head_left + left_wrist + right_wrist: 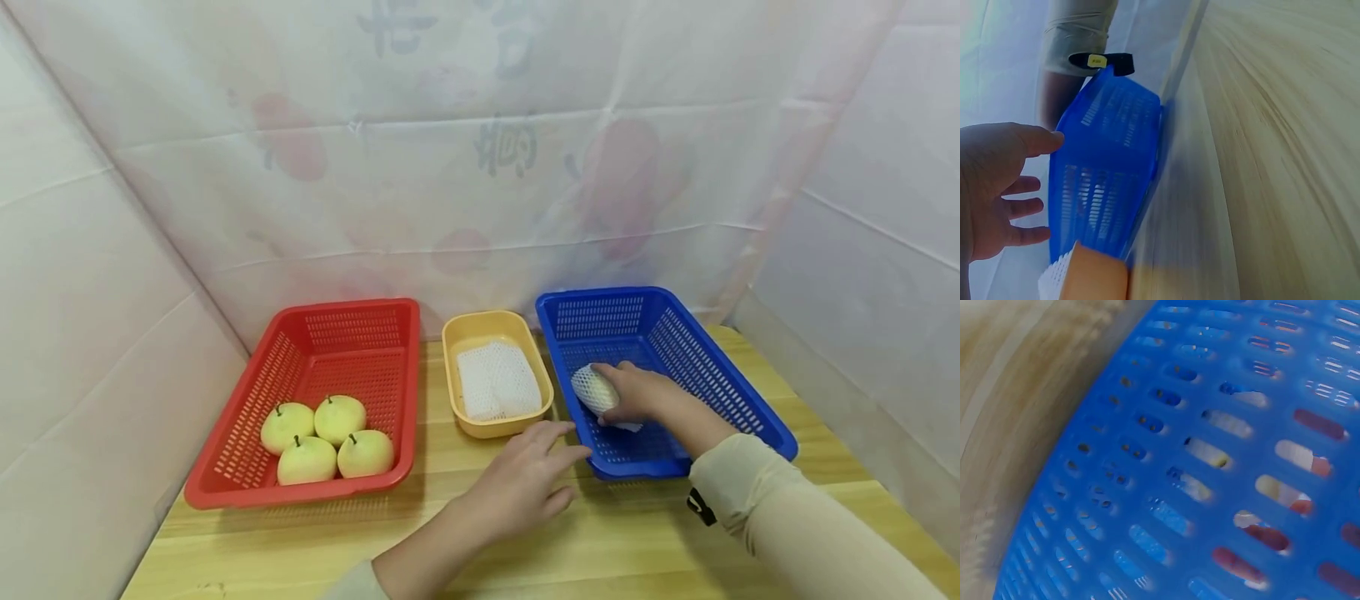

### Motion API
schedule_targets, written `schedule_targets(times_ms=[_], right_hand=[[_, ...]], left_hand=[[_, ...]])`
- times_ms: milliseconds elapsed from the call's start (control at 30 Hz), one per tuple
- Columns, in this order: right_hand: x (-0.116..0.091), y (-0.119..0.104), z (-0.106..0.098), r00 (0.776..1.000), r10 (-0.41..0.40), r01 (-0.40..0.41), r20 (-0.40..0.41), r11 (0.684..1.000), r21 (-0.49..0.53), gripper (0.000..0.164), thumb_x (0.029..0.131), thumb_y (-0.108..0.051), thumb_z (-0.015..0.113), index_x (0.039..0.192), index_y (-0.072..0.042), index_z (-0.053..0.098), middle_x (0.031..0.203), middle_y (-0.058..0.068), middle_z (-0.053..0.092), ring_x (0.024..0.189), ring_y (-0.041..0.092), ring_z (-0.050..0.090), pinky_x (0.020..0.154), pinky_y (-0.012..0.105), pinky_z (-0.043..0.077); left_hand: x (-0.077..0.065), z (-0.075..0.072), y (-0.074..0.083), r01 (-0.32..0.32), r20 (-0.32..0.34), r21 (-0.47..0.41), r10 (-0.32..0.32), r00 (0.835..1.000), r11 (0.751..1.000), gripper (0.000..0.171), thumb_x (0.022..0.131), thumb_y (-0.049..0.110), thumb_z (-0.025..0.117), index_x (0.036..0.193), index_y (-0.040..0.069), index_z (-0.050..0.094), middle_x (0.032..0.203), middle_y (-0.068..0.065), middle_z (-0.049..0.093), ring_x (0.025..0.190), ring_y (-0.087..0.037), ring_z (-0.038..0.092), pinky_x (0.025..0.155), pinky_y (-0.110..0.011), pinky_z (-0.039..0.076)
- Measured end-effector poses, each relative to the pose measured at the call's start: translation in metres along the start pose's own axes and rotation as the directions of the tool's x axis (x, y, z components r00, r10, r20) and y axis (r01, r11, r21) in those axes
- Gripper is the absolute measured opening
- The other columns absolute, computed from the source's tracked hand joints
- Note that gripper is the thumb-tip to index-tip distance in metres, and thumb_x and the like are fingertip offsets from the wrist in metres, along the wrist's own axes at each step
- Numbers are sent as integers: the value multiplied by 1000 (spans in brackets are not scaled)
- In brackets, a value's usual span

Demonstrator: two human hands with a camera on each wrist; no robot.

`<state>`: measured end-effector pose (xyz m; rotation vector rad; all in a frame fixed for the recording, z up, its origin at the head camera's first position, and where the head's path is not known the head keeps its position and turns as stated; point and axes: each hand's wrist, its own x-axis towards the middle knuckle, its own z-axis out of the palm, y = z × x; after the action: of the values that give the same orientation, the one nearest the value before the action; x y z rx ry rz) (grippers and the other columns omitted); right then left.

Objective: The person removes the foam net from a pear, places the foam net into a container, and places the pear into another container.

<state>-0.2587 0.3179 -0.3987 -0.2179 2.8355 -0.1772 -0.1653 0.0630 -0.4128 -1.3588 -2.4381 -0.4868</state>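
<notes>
My right hand (637,393) reaches into the blue basket (720,367) and grips a pear in a white foam net (592,390) near its left wall. In the right wrist view, the slotted wall of the blue basket (1141,450) covers most of the scene, with bits of pear and fingers showing through. My left hand (521,479) hovers in front of the yellow tray (480,429), fingers spread and holding nothing, its fingertips close to the blue basket's near left corner. White foam nets (498,379) lie flat in the yellow tray.
At the left stands a red basket (412,375) with several bare yellow pears (307,460) toward its front. All the containers rest on a wooden table (300,550). A printed white curtain (450,192) hangs right behind them, with pale sheets on both sides.
</notes>
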Motion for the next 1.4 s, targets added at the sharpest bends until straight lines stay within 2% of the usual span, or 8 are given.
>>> schedule_targets(times_ms=[200,600,767,933,1100,1267,1333,1400], right_hand=[[1,-2,3,1000,-14,15,-10,1000,16,94,75,-37,83,151,-10,34,127,30,49,95,39,59,75,54,52],[-1,8,-1,998,12,-12,-58,1000,-5,84,75,-44,76,147,-16,43,123,24,54,82,31,57,63,47,49],[-9,14,-15,995,-30,34,-99,999,38,84,78,-45,74,149,-14,40,123,26,53,80,28,56,59,41,47],[-19,13,-31,976,-92,115,-197,988,107,83,79,-44,75,147,-11,41,119,25,57,85,28,57,59,38,48],[-31,6,-43,942,-141,220,-305,945,242,84,81,-41,77,149,-12,38,122,21,59,90,28,57,61,35,49],[-44,-15,-49,918,-145,282,-369,893,351,87,82,-41,77,153,-19,33,139,19,49,101,33,57,66,37,53],[-49,-27,-49,913,-138,296,-385,872,390,87,82,-41,78,154,-23,32,143,18,45,104,35,56,67,37,54],[-53,-39,-47,905,-138,314,-403,854,414,87,82,-40,78,154,-26,31,146,18,42,105,36,56,68,38,55]], left_hand=[[10,6,6,-26,54,46,23,998,999,47,91,37,70,135,25,59,146,-6,48,133,-19,48,105,-35,47],[12,15,10,-33,48,62,31,998,998,46,90,37,72,133,26,60,146,-6,48,132,-17,48,102,-30,49],[15,18,12,10,5,45,-11,1000,999,38,92,43,67,126,26,64,142,-4,52,131,-18,49,104,-30,47],[16,20,13,52,-46,41,-50,998,998,29,94,43,64,118,27,68,136,-3,57,128,-18,52,104,-28,47],[15,17,11,120,24,-56,-119,993,991,37,97,48,56,127,27,63,144,-2,51,133,-18,47,106,-32,46],[12,4,4,248,34,-210,-246,969,946,51,99,52,48,140,22,53,149,-2,46,137,-19,44,109,-39,44],[10,-3,-1,303,16,-296,-313,950,906,53,99,52,47,143,21,49,149,-2,46,137,-19,43,110,-41,42],[8,-9,-6,355,1,-400,-386,922,845,57,99,53,47,146,20,45,148,-1,46,137,-20,44,110,-42,42]])
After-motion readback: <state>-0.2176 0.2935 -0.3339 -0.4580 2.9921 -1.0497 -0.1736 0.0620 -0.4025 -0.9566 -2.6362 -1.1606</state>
